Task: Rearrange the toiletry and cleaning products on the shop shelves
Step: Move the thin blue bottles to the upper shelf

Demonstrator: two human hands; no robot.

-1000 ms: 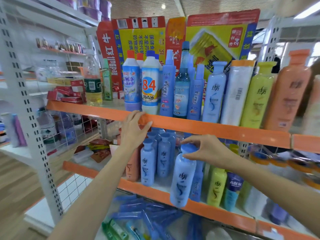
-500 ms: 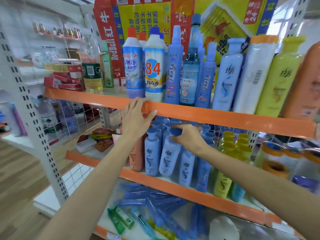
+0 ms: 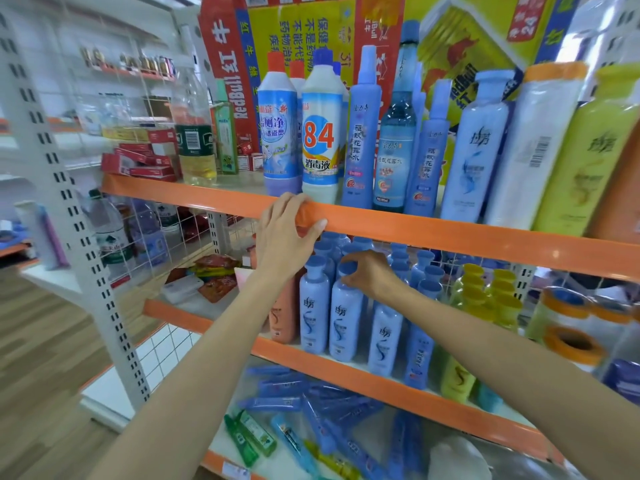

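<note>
My left hand (image 3: 285, 233) grips the orange front edge of the upper shelf (image 3: 450, 233), below the "84" disinfectant bottle (image 3: 322, 133). My right hand (image 3: 372, 273) is closed around the cap of a light blue shampoo bottle (image 3: 346, 320) that stands upright in the front row of the middle shelf (image 3: 346, 368), second from the left among the blue bottles. Another blue shampoo bottle (image 3: 313, 306) stands just left of it, and an orange bottle (image 3: 284, 317) further left.
Tall blue spray bottles (image 3: 362, 133), a white bottle (image 3: 533, 150) and a yellow-green bottle (image 3: 588, 154) line the upper shelf. Yellow bottles (image 3: 485, 292) and tape-like rolls (image 3: 571, 341) sit to the right on the middle shelf. Toothbrush packs (image 3: 311, 410) lie on the lowest shelf. A white upright post (image 3: 69, 202) stands at the left.
My right hand carried the blue shampoo bottle from in front of the shelf back into the front row and stood it upright. My left hand stayed on the shelf edge.
</note>
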